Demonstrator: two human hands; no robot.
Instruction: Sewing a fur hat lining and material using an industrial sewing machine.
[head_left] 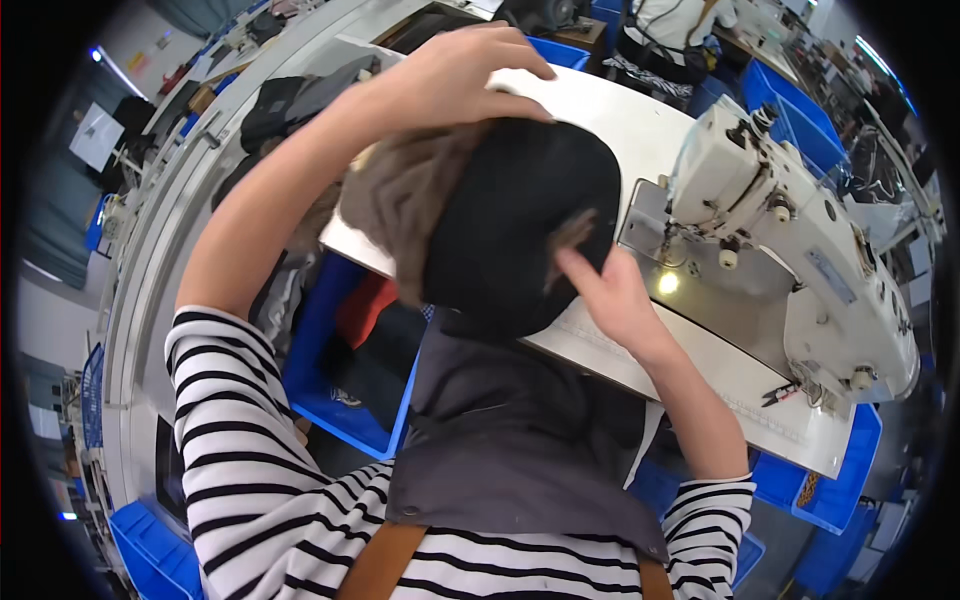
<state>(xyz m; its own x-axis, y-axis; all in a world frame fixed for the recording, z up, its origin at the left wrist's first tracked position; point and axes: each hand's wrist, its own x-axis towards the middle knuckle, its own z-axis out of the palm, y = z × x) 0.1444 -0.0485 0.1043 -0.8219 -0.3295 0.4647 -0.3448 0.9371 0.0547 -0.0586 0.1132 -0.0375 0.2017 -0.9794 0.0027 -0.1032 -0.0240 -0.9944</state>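
Above the white sewing surface (pixel 640 130), our left hand (pixel 450 75) and right hand (pixel 610 290) grip the rounded black fabric piece (pixel 520 220) with closed fingers, sewing not yet begun.

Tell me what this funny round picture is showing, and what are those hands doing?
The picture comes from a wide camera worn on a person's head, looking down, so straight edges bend. Both arms in striped sleeves belong to that person. The left hand rests on top of a black and tan fabric piece, and the right hand holds its lower side, so both lift it up. Behind it stands a white sewing machine on a white table. Blue bins sit below the table.
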